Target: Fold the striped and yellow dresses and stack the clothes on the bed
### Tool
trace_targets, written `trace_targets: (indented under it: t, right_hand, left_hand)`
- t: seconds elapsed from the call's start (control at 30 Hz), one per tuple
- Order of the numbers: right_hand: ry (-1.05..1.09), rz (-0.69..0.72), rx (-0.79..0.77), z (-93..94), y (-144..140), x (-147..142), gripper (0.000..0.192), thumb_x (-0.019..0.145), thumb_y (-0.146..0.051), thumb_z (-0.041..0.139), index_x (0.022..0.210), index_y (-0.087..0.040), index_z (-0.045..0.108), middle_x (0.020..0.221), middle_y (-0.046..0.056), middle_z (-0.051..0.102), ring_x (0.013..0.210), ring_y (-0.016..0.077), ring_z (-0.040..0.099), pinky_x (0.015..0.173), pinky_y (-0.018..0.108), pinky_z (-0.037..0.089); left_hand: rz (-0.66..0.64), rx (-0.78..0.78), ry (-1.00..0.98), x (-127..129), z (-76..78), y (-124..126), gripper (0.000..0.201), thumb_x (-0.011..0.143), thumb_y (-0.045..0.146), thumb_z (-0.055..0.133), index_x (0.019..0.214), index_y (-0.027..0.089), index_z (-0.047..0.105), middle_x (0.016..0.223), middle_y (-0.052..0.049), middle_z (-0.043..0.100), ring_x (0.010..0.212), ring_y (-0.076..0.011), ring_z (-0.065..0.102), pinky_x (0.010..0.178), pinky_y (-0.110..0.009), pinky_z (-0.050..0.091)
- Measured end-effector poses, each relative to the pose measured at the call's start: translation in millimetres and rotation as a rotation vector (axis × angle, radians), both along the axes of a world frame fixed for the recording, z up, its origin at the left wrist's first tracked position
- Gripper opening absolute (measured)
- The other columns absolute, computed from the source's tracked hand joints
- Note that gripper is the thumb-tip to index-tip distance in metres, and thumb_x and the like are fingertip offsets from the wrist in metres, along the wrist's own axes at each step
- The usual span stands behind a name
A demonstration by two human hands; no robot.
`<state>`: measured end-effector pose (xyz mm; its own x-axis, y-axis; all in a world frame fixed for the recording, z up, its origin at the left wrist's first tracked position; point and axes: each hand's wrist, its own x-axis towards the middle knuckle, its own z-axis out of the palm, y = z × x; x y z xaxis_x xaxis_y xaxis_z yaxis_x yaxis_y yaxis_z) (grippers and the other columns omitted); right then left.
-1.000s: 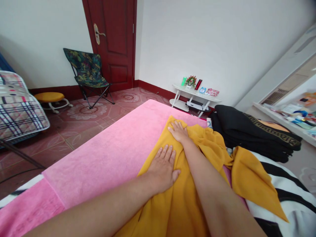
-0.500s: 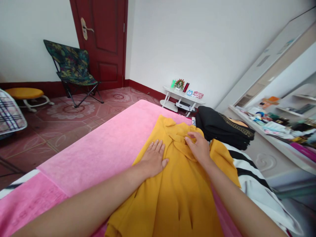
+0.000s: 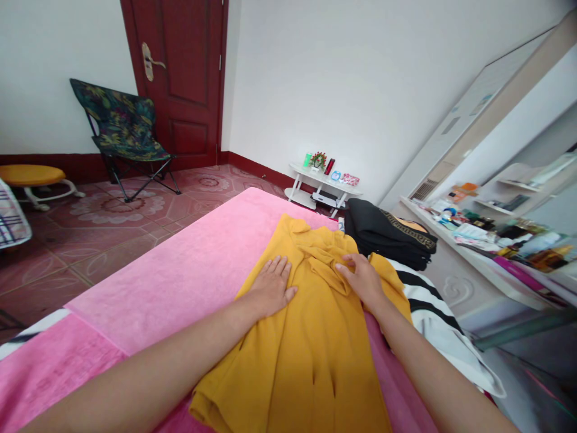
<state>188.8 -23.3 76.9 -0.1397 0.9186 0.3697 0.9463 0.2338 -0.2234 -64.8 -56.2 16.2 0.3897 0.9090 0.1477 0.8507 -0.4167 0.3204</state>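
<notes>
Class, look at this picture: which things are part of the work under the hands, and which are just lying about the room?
In hand: left hand, right hand, yellow garment, pink towel.
Lying about: black folded clothes, folding chair, white side table, yellow stool.

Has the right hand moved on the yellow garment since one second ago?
Yes. The right hand came back from the yellow garment's far edge toward the person, now beside the left hand.

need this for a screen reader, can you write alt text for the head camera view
Two bare hands rest flat on a mustard yellow garment spread over a pink towel on a bed: the left hand palm down, the right hand on its bunched upper part. Folded black clothing lies beyond, with a folding chair by a red door.
</notes>
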Motion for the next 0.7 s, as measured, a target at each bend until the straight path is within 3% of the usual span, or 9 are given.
trace_targets:
  t: [0.07, 0.17, 0.27, 0.37, 0.43, 0.5, 0.6, 0.7]
  right_hand:
    - [-0.146, 0.086, 0.076, -1.2, -13, -9, 0.019, 0.085, -0.033, 0.052, 0.097, -0.02, 0.059, 0.103, 0.007, 0.062, 0.096, 0.0215, 0.057, 0.082, 0.031, 0.041]
    - [-0.346, 0.193, 0.044, -13.4, -30, -29, 0.018, 0.086, -0.024, 0.049, 0.102, -0.023, 0.058, 0.103, 0.005, 0.061, 0.093, 0.0204, 0.057, 0.079, 0.03, 0.04]
    - [-0.374, 0.061, 0.037, -27.2, -27, -44, 0.033, 0.083, -0.025, 0.053, 0.116, -0.02, 0.052, 0.112, 0.009, 0.057, 0.088, 0.0216, 0.059, 0.068, 0.029, 0.041]
    - [-0.298, -0.041, -0.025, -27.0, -13, -45, 0.018, 0.082, -0.025, 0.052, 0.097, -0.019, 0.06, 0.097, 0.008, 0.062, 0.075, 0.0203, 0.059, 0.061, 0.029, 0.038]
    - [-0.127, -0.082, -0.017, -15.1, -4, -40, 0.013, 0.081, -0.029, 0.052, 0.079, -0.019, 0.06, 0.08, 0.004, 0.062, 0.069, 0.0187, 0.058, 0.058, 0.027, 0.037]
    - [0.173, -0.121, 0.072, 5.0, 0, -32, 0.021, 0.081, -0.035, 0.051, 0.068, -0.019, 0.055, 0.064, 0.0, 0.056, 0.061, 0.016, 0.054, 0.054, 0.026, 0.035]
    - [0.733, -0.099, 0.21, 43.7, 3, -24, 0.025, 0.08, -0.039, 0.05, 0.063, -0.02, 0.048, 0.051, -0.005, 0.046, 0.049, 0.0118, 0.046, 0.047, 0.022, 0.034]
    - [1.164, -0.061, 0.228, 79.3, -1, -31, 0.019, 0.075, -0.035, 0.055, 0.066, -0.02, 0.047, 0.052, -0.006, 0.048, 0.046, 0.01, 0.049, 0.043, 0.019, 0.036]
  left_hand:
    - [0.003, 0.004, -0.008, 0, -1.9, 0, 0.07, 0.088, 0.052, 0.03, 0.142, 0.006, 0.03, 0.151, -0.016, 0.02, 0.14, -0.0288, 0.014, 0.114, -0.042, 0.013]
    - [0.007, 0.006, -0.012, 0, -1.2, 0, 0.07, 0.088, 0.051, 0.031, 0.141, 0.006, 0.031, 0.151, -0.016, 0.02, 0.14, -0.0287, 0.015, 0.114, -0.042, 0.013]
    - [0.005, 0.005, -0.009, 0, 1.6, -1, 0.069, 0.088, 0.051, 0.031, 0.141, 0.006, 0.032, 0.15, -0.016, 0.021, 0.139, -0.0286, 0.016, 0.113, -0.041, 0.013]
    - [-0.007, 0.011, -0.017, -2, 1.7, -1, 0.07, 0.088, 0.052, 0.031, 0.141, 0.007, 0.032, 0.15, -0.016, 0.023, 0.139, -0.0281, 0.017, 0.113, -0.041, 0.014]
    - [-0.01, 0.015, -0.032, -3, -0.4, 0, 0.07, 0.088, 0.054, 0.031, 0.141, 0.008, 0.032, 0.15, -0.015, 0.024, 0.139, -0.0276, 0.018, 0.113, -0.04, 0.014]
    - [-0.011, 0.017, -0.062, -4, -2.5, 2, 0.07, 0.088, 0.055, 0.031, 0.14, 0.009, 0.033, 0.149, -0.015, 0.025, 0.139, -0.0273, 0.019, 0.113, -0.04, 0.014]
    - [-0.009, 0.019, -0.171, -4, -3.0, 5, 0.066, 0.089, 0.054, 0.03, 0.137, 0.01, 0.039, 0.147, -0.014, 0.032, 0.137, -0.0261, 0.024, 0.113, -0.04, 0.016]
    - [0.023, 0.012, -0.418, -5, -0.7, 9, 0.056, 0.092, 0.049, 0.027, 0.129, 0.013, 0.049, 0.137, -0.011, 0.048, 0.129, -0.0218, 0.039, 0.111, -0.035, 0.024]
